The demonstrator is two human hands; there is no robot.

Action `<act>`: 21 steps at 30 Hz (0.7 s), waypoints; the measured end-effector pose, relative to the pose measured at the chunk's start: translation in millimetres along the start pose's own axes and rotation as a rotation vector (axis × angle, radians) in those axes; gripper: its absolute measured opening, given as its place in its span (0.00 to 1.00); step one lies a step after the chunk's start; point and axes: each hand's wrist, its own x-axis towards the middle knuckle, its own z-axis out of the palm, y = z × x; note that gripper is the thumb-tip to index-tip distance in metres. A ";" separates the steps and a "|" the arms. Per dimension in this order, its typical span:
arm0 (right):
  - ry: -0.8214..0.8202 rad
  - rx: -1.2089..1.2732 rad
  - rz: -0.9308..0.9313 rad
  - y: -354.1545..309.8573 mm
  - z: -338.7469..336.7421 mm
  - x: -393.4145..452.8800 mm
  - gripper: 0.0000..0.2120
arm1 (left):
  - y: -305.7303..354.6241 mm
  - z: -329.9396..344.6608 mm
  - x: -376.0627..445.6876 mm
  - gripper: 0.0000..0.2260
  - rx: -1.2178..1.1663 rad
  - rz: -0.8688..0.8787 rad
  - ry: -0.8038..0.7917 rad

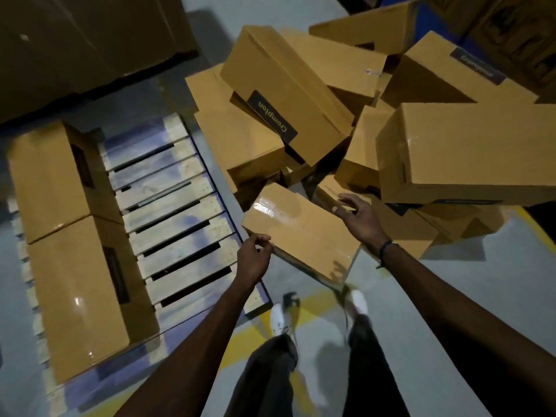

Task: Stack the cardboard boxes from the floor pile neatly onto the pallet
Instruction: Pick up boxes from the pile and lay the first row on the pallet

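Note:
A taped cardboard box (pixel 304 233) lies tilted at the near edge of the floor pile (pixel 301 100). My left hand (pixel 252 257) grips its near left edge with curled fingers. My right hand (pixel 358 215) is at its far right edge, fingers spread and bent, touching the corner or just above it. Two cardboard boxes (pixel 60 182) (pixel 81 296) stand end to end along the left side of the slatted wooden pallet (pixel 177 218). The pile holds several brown boxes lying at all angles, some with dark "Crompton" labels.
Big dark cartons (pixel 90 40) stand behind the pallet at the top left. A large box (pixel 469 152) overhangs the pile on the right. My feet (pixel 319 311) stand on grey floor with yellow line markings between pallet and pile.

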 end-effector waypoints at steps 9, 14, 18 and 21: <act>-0.137 -0.144 0.055 143.2 60.5 176.7 0.23 | -128.9 130.4 128.5 0.11 -0.023 -0.192 0.035; -0.197 -0.241 0.021 225.3 94.4 262.9 0.25 | -205.6 207.8 195.7 0.26 -0.030 -0.363 0.105; -0.232 -0.297 0.020 280.7 108.8 312.3 0.28 | -241.9 255.9 228.8 0.39 -0.116 -0.488 0.130; -0.265 -0.345 0.022 311.2 116.3 337.7 0.29 | -258.8 280.9 245.6 0.45 -0.212 -0.559 0.114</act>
